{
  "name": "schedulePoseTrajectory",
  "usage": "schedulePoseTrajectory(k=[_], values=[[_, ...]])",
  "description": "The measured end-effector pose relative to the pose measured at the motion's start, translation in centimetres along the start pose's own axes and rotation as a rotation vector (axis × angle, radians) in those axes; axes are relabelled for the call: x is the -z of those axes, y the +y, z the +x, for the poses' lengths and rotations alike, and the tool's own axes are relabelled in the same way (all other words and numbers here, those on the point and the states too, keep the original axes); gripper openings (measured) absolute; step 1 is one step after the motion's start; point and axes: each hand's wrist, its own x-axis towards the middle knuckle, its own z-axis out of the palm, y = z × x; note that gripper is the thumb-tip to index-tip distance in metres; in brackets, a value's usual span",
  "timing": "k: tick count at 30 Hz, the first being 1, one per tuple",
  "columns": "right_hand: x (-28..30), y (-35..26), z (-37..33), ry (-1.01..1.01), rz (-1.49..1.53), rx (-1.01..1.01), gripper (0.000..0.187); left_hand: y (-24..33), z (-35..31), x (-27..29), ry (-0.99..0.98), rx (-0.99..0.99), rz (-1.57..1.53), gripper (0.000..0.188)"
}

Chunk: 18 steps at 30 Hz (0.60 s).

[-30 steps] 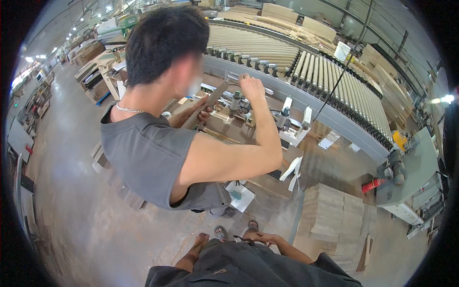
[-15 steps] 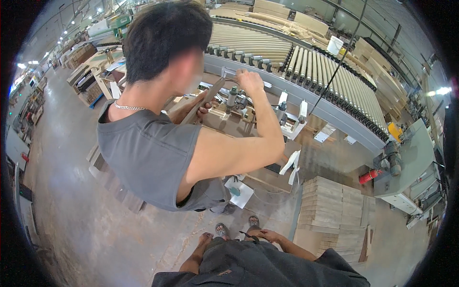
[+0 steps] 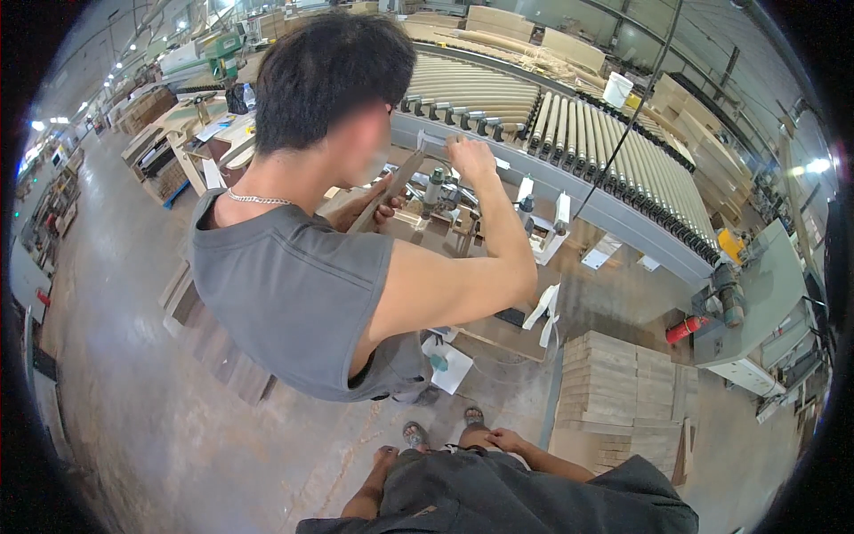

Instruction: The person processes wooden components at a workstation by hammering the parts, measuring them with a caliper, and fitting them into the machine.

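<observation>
My left hand [image 3: 385, 457] hangs beside my dark clothing at the bottom of the view, its fingers loosely curled, with nothing visible in it. Over the front of my thigh lies my right hand [image 3: 505, 439], close to the clothing's edge; its fingers are too small to make out. In front of me a co-worker in a grey sleeveless top [image 3: 294, 285] bends over a workbench. That person's one hand supports a long wooden strip [image 3: 387, 191], and the other holds a caliper [image 3: 425, 141] at the strip's far end.
A roller conveyor [image 3: 587, 133] runs behind the bench, with a white bucket [image 3: 617, 89] at its far side. Stacked wooden boards [image 3: 618, 383] lie on the floor to my right, near a red fire extinguisher [image 3: 685, 330]. More planks [image 3: 227, 351] lie left of the co-worker.
The co-worker, bench and conveyor have shifted slightly in the picture. The caliper stays at the strip's end. My hands appear a little lower, in much the same pose.
</observation>
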Motion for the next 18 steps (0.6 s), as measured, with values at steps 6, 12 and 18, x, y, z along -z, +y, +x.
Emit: schedulePoseTrajectory(k=[6, 12, 18], values=[[-0.4, 1.3, 1.7, -0.007, -0.053, 0.006, 0.055, 1.1, -0.2, 1.0, 0.007, -0.038, 0.031, 0.044], [0.3, 1.5, 1.7, -0.032, -0.068, -0.037, 0.059, 2.3, -0.7, 0.7, 0.001, -0.003, 0.009, 0.043], [0.8, -0.4, 0.2, -0.058, -0.035, -0.109, 0.059, 0.6, 0.5, -0.2, 0.04, -0.005, 0.046, 0.04]])
